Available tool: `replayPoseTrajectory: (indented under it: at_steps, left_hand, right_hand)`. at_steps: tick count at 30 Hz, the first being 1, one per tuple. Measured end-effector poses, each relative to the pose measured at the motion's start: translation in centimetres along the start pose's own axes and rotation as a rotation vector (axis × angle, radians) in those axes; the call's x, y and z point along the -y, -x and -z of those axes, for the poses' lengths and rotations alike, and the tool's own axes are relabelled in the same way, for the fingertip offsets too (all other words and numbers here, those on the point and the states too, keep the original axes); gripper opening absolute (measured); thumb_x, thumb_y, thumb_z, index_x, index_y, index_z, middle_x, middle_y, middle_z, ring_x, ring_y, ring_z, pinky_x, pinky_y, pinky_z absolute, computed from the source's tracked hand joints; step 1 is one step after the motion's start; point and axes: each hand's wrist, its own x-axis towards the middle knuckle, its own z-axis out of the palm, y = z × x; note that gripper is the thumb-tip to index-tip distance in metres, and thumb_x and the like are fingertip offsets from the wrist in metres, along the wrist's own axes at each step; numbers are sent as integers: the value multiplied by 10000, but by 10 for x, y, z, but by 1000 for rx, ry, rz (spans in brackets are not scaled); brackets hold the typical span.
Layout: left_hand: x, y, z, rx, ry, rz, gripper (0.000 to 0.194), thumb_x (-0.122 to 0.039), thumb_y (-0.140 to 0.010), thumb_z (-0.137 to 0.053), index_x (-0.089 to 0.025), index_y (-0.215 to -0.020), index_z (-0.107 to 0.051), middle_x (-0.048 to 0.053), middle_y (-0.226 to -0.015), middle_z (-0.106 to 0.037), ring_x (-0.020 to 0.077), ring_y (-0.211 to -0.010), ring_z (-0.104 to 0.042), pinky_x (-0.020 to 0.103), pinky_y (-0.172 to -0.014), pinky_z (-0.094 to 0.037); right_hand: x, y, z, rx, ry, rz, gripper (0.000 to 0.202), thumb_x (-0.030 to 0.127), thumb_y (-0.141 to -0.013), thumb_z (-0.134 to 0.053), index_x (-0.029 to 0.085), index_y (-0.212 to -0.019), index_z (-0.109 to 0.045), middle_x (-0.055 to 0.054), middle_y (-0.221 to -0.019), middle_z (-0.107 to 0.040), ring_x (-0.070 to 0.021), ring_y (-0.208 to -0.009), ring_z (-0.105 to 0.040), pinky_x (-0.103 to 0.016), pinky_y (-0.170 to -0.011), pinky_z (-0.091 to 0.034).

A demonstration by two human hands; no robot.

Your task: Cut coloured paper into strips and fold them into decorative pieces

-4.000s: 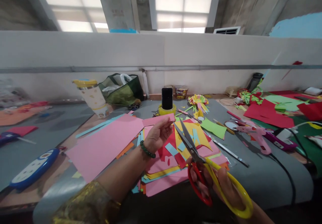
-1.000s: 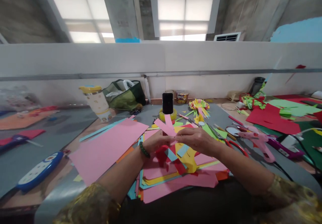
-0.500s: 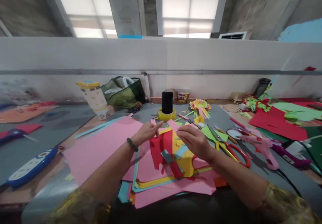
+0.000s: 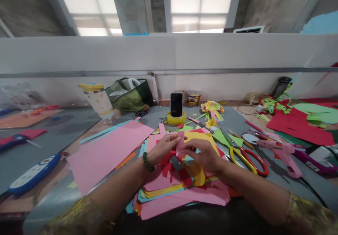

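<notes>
A small pink paper strip (image 4: pixel 180 144) stands upright between my two hands, above the pile of coloured paper. My left hand (image 4: pixel 167 147) pinches its left side, with the fingers closed on it. My right hand (image 4: pixel 202 154) has thumb and fingertips closed on the strip's lower right edge. Beneath them lie red and yellow paper scraps (image 4: pixel 198 174), on a stack of pink paper (image 4: pixel 182 194) with yellow and blue sheets between. A large pink sheet (image 4: pixel 111 148) lies left of my left wrist.
Red-and-yellow-handled scissors (image 4: pixel 255 162) and a pink glue gun (image 4: pixel 283 154) lie at the right. A phone (image 4: pixel 176 105) stands in a yellow tape roll (image 4: pixel 176 119) behind the pile. A tumbler (image 4: pixel 98 103), a green bag (image 4: pixel 130 94) and a paper rosette (image 4: pixel 212 109) sit farther back.
My hands have come together and slightly nearer to me. The pink strip, in my right hand before, is now held upright by both hands. The view has shifted slightly.
</notes>
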Motion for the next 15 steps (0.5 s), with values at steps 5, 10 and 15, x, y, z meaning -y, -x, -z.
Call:
replayPoseTrajectory:
  at_steps: [5,10,15]
  left_hand:
    - [0,7,-8,14,-226,-44,431,-578,-746,-623,-165,-656,-538,-58,-581,-397,90,-544,-333,231,-504,-282]
    - [-2,8,-10,18,-295,-40,454,-614,-769,-560,-187,-638,-481,-43,-606,-386,110,-574,-344,252,-507,-266]
    - [-3,8,-9,19,-348,-72,472,-649,-785,-518,-181,-724,-525,-37,-656,-405,116,-587,-346,255,-519,-294]
  right_hand:
    - [-12,-1,3,-83,-70,-164,115,271,-832,-673,196,-748,-696,1,-663,-649,-110,-584,-556,-227,-542,-450]
    - [-17,-2,5,-147,-66,-180,124,327,-817,-689,225,-757,-725,-7,-718,-569,-128,-670,-559,-243,-570,-469]
    - [-16,-3,5,-161,-93,-136,104,319,-797,-714,229,-745,-718,-47,-879,-638,-173,-870,-628,-317,-770,-528]
